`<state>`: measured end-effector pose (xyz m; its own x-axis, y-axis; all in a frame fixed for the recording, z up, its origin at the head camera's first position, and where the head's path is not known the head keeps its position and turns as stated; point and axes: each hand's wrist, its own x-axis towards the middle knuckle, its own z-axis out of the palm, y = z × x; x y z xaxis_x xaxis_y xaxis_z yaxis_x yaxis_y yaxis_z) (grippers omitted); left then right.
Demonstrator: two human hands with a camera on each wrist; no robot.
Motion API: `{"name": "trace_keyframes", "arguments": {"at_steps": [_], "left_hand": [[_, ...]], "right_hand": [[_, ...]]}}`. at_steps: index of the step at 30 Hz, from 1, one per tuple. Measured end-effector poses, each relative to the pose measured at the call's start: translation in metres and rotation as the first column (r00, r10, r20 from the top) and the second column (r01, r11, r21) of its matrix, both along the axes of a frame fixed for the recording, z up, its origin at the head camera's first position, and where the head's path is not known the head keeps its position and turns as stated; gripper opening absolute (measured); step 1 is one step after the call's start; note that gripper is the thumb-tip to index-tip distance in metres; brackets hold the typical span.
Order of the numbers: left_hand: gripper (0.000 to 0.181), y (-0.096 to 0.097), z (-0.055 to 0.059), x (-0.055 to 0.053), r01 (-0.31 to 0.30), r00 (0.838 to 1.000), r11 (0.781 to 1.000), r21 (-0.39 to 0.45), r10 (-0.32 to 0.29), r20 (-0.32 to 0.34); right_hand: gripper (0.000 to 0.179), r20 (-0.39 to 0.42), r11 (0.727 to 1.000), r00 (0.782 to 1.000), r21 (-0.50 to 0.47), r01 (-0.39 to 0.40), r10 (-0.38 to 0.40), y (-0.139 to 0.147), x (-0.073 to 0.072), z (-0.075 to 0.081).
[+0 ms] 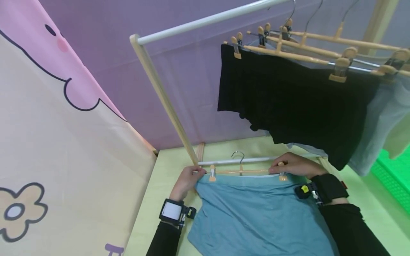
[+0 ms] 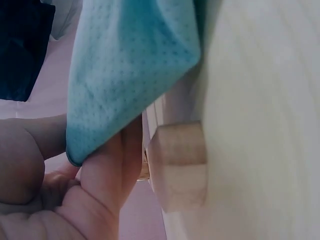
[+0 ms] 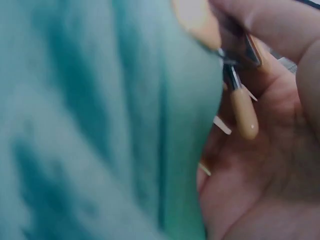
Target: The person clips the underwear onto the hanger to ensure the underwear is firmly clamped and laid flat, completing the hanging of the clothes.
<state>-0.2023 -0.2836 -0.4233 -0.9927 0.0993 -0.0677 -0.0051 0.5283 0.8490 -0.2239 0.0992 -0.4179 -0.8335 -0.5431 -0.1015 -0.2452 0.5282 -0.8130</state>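
Note:
A pair of teal-blue shorts [image 1: 256, 206] hangs by its waistband from a wooden clip hanger [image 1: 229, 172], with one clip [image 1: 212, 173] near each end. My left hand [image 1: 188, 180] pinches the waistband's left corner between thumb and fingers; the perforated fabric [image 2: 130, 65] drapes over those fingers in the left wrist view. At the other side, my right hand [image 1: 296, 164] holds the hanger around its right clip [image 1: 282, 172]. The right wrist view shows thumb and fingers about that clip's metal and the hanger's rounded wooden end [image 3: 245, 115]. The shorts' lower part runs out of the head view.
A rack with a white top rail [image 1: 211, 19] and wooden post [image 1: 164, 103] stands over the pale table [image 1: 148, 209]. Black shorts [image 1: 288, 96] and grey ones [image 1: 378, 124] hang on it at right. A green basket [image 1: 392, 181] sits at the right edge.

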Motion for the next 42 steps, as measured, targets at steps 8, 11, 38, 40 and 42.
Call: {"name": "trace_keyframes", "arguments": {"at_steps": [8, 11, 38, 40, 42], "left_hand": [[0.018, -0.006, 0.000, 0.000, -0.010, 0.998, 0.999, 0.046, 0.012, -0.056], [0.018, -0.009, 0.001, -0.001, -0.003, 0.996, 0.999, 0.047, 0.007, -0.090], [0.021, -0.026, 0.012, -0.010, -0.111, 0.986, 0.989, 0.102, 0.122, -0.110], [0.027, -0.025, 0.013, -0.011, -0.165, 0.973, 0.985, 0.055, 0.171, -0.154], [0.035, -0.024, 0.016, -0.011, -0.223, 0.954, 0.975, -0.004, 0.217, -0.206]], "right_hand": [[0.018, -0.050, 0.999, 0.998, 0.000, 0.036, -0.036, -0.001, 0.001, 0.003], [0.019, -0.028, 0.999, 0.998, -0.005, 0.052, -0.052, -0.002, 0.001, 0.004], [0.012, -0.257, 0.994, 0.960, -0.007, 0.112, -0.110, -0.030, 0.023, 0.047], [0.011, -0.295, 0.993, 0.949, 0.007, 0.117, -0.110, -0.033, 0.027, 0.053], [0.010, -0.327, 0.992, 0.939, 0.025, 0.121, -0.106, -0.035, 0.030, 0.058]]}}
